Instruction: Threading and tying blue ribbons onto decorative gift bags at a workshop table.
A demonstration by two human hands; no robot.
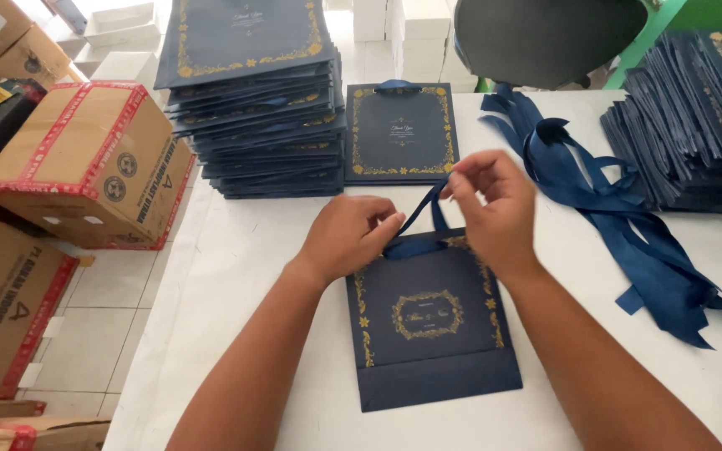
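A flat navy paper bag [432, 334] with gold ornament lies on the white table [244, 317] in front of me. A navy ribbon [428, 213] rises in a loop from the bag's top edge. My left hand [351, 238] presses on the bag's top left corner, fingers closed over the ribbon's base. My right hand [490, 200] pinches the ribbon's upper end above the bag's top right corner and holds it taut.
A tall stack of finished navy bags [256, 92] stands at the back left, with one more bag [401, 134] lying beside it. Loose navy ribbons [628, 234] spread to the right, before another bag pile [704, 108]. Cardboard boxes [85, 163] sit left of the table.
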